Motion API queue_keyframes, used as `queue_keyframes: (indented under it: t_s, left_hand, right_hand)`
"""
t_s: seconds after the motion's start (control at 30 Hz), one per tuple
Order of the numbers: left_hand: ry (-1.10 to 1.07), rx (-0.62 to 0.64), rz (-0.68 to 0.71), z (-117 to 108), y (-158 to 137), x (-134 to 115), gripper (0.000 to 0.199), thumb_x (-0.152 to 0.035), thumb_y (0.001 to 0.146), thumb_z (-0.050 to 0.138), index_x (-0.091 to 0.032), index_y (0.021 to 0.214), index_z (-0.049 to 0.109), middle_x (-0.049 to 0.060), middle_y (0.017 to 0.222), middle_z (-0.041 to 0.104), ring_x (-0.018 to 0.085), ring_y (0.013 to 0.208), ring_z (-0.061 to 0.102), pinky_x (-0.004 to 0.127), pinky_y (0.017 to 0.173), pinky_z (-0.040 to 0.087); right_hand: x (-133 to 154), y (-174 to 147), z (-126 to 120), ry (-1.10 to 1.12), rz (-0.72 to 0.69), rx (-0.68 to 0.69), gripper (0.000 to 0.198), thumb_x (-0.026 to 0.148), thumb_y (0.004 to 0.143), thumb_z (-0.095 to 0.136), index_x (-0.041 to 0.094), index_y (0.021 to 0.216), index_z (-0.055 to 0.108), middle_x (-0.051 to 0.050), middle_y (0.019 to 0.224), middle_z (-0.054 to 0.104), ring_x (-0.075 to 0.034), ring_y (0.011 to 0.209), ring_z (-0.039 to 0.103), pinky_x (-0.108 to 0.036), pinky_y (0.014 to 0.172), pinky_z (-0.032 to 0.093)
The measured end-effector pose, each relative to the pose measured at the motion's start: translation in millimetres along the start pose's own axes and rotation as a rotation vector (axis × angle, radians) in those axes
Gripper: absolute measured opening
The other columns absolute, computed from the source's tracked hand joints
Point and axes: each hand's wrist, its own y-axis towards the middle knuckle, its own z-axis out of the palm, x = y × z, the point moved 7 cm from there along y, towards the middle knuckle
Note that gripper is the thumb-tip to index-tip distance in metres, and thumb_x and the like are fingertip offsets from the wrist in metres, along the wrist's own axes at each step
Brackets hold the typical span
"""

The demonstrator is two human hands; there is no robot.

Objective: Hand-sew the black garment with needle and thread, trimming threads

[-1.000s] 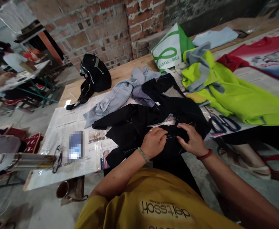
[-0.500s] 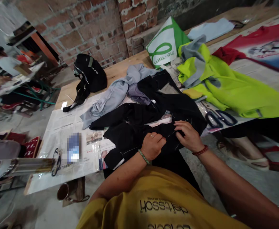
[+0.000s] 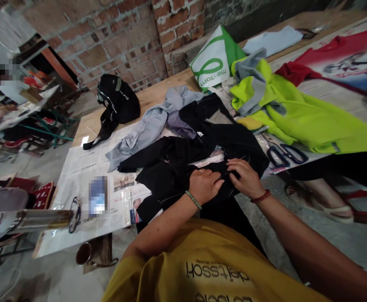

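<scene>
A black garment (image 3: 183,151) lies spread near the table's front edge, with pale thread-like lines on it. My left hand (image 3: 203,186) is closed on its near part, fingers curled under and a ring on one finger. Just to the right, my right hand (image 3: 245,178) pinches the same cloth, its fingers bent and the thumb below them. A narrow strip of cloth runs between the two hands. What the fingertips hold beyond the fabric is too small to make out.
Navy-handled scissors (image 3: 287,155) lie right of the garment, near a neon yellow garment (image 3: 309,113). Grey cloth (image 3: 146,126), a black bag (image 3: 120,98) and a green-white bag (image 3: 215,63) lie farther back. Left are a blurred-out phone-like object (image 3: 97,196) and a flask (image 3: 39,220).
My left hand has shifted slightly right, closer to my right hand, and its thumb now points toward it. My right hand stays on the cloth. The whole view has shifted a little.
</scene>
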Motion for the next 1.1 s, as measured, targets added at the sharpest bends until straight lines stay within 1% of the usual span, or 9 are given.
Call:
queue_keyframes:
  t_s: [0.1,0.2,0.5,0.63,0.77,0.87,1.0,1.1]
  left_hand:
    - [-0.027,0.052,-0.030,3,4,-1,0.020,-0.035,0.085,0.052,-0.021,0.088,0.066,0.005,0.082,0.061,0.019,0.081,0.057,0.030,0.073,0.042]
    - [-0.074,0.079,-0.106,5,6,1,0.015,-0.030,0.084,0.054,-0.022,0.086,0.066,0.004,0.083,0.060,0.017,0.081,0.057,0.028,0.074,0.044]
    - [-0.184,0.059,-0.192,4,6,4,0.010,-0.020,0.082,0.053,-0.019,0.077,0.062,0.003,0.082,0.060,0.015,0.079,0.056,0.026,0.074,0.045]
    - [-0.354,0.030,-0.245,4,4,9,0.009,-0.018,0.081,0.053,-0.018,0.075,0.059,0.001,0.078,0.057,0.014,0.074,0.054,0.025,0.071,0.044]
    - [-0.584,-0.057,-0.340,5,0,19,0.008,-0.015,0.080,0.053,-0.017,0.073,0.057,0.000,0.075,0.056,0.011,0.069,0.052,0.023,0.069,0.043]
    - [-0.682,-0.098,-0.405,9,-1,24,0.008,-0.014,0.079,0.053,-0.017,0.071,0.055,-0.001,0.074,0.055,0.011,0.068,0.051,0.023,0.069,0.043]
    - [-0.768,-0.079,-0.467,11,-1,25,0.009,-0.015,0.079,0.053,-0.017,0.070,0.054,-0.002,0.070,0.054,0.010,0.066,0.049,0.022,0.067,0.043]
    - [-0.794,-0.031,-0.398,7,-1,22,0.007,-0.014,0.078,0.054,-0.016,0.071,0.056,-0.002,0.071,0.055,0.010,0.068,0.050,0.022,0.068,0.043]
  right_hand:
    - [-2,0,1,0.003,0.031,0.013,0.019,0.008,0.072,0.051,0.023,0.082,0.055,-0.006,0.093,0.064,-0.024,0.099,0.060,-0.047,0.086,0.049]
    - [-3,0,1,0.009,0.041,0.017,0.019,0.008,0.071,0.051,0.024,0.081,0.055,-0.006,0.093,0.064,-0.024,0.098,0.060,-0.047,0.086,0.049]
    - [-2,0,1,0.008,0.018,0.011,0.019,0.007,0.071,0.052,0.023,0.082,0.055,-0.006,0.093,0.064,-0.024,0.098,0.060,-0.047,0.085,0.049]
    - [-1,1,1,0.005,0.034,0.006,0.019,0.008,0.071,0.052,0.023,0.081,0.055,-0.006,0.092,0.064,-0.023,0.097,0.061,-0.047,0.085,0.049]
    - [-1,1,1,0.013,0.034,0.011,0.016,0.010,0.071,0.054,0.023,0.080,0.056,-0.006,0.092,0.064,-0.023,0.096,0.061,-0.047,0.084,0.050]
    - [-1,0,2,0.010,0.018,0.013,0.015,0.011,0.072,0.055,0.023,0.081,0.056,-0.006,0.092,0.064,-0.024,0.096,0.061,-0.046,0.084,0.049]
    - [-2,0,2,0.009,0.032,0.016,0.014,0.012,0.072,0.054,0.023,0.081,0.056,-0.006,0.092,0.064,-0.023,0.096,0.061,-0.046,0.083,0.049]
    - [-2,1,1,0.012,0.044,0.011,0.015,0.011,0.072,0.053,0.023,0.080,0.056,-0.006,0.093,0.064,-0.023,0.096,0.061,-0.046,0.083,0.049]
